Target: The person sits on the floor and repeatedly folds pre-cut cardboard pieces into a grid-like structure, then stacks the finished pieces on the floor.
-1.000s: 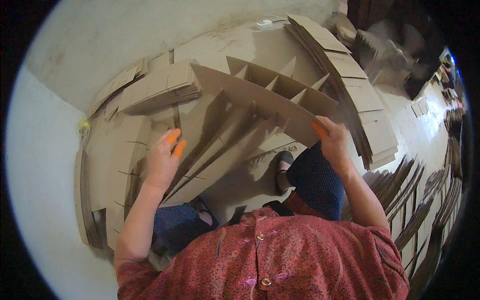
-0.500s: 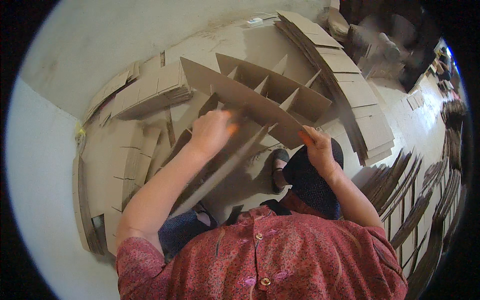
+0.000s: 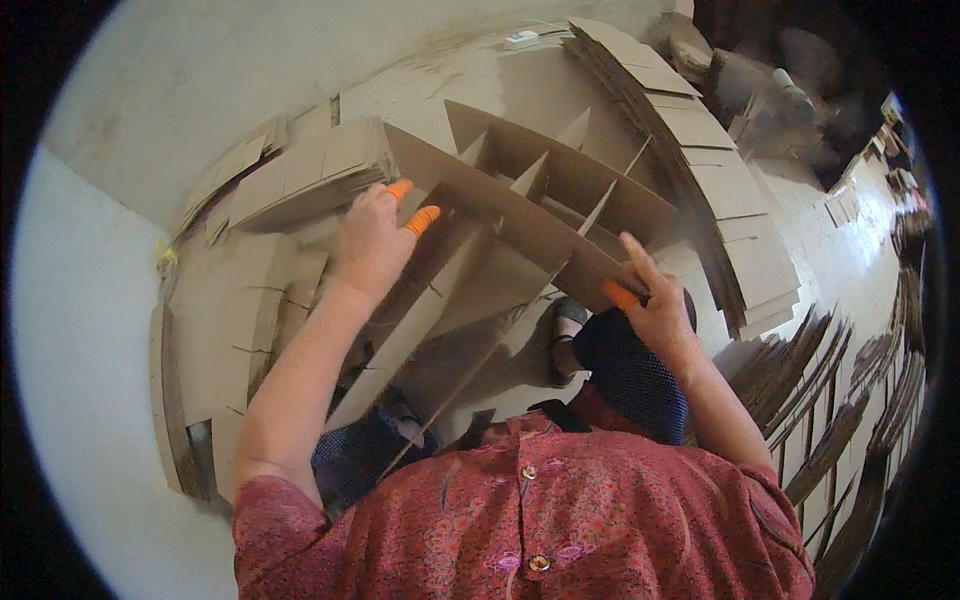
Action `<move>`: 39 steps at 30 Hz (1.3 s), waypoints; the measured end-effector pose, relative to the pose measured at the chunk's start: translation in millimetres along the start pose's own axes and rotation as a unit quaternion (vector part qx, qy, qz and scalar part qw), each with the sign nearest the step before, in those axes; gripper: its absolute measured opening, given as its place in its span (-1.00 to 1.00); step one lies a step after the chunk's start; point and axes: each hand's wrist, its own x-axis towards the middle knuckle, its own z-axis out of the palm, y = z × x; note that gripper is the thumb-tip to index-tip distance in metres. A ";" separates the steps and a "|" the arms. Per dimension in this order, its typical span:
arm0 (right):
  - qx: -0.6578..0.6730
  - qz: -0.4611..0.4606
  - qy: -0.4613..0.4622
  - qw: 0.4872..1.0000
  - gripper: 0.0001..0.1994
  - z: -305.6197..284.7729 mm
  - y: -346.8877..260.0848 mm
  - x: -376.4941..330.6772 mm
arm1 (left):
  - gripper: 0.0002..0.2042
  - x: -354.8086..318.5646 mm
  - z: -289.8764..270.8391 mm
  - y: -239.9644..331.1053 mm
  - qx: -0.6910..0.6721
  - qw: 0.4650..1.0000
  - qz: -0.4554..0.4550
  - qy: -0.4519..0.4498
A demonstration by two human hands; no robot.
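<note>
Hands grip a slotted cardboard divider grid point(image 3: 520, 215) above the lap, left hand point(image 3: 372, 245) closed on its near-left strip, right hand point(image 3: 655, 310) pinching its right end, beside stacked cardboard sheets point(image 3: 700, 150).

Both hands point(image 3: 375, 245) point(image 3: 655, 310) on a slotted cardboard divider point(image 3: 520, 215)

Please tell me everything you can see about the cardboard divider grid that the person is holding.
The cardboard divider grid is made of plain brown strips slotted crosswise, forming open cells. It looks flat-sided, thin and stiff. It is held tilted above the person's lap, partly spread. The left hand presses its upper left part; the right hand grips its lower right edge.
</note>
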 end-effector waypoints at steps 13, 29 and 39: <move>-0.100 -0.072 -0.183 0.975 -0.38 -10.8 -34.3 26.7 | -0.67 7.2 5.7 -43.7 -0.048 0.965 -0.104 -0.234; -0.138 -0.097 -0.117 0.979 -0.50 26.7 6.1 86.6 | -0.35 55.2 62.9 -192.3 0.243 0.969 -0.034 0.014; -0.201 -0.105 -0.041 0.973 -0.57 29.0 4.0 100.2 | -0.73 80.7 21.6 -215.8 0.068 0.987 -0.102 -0.108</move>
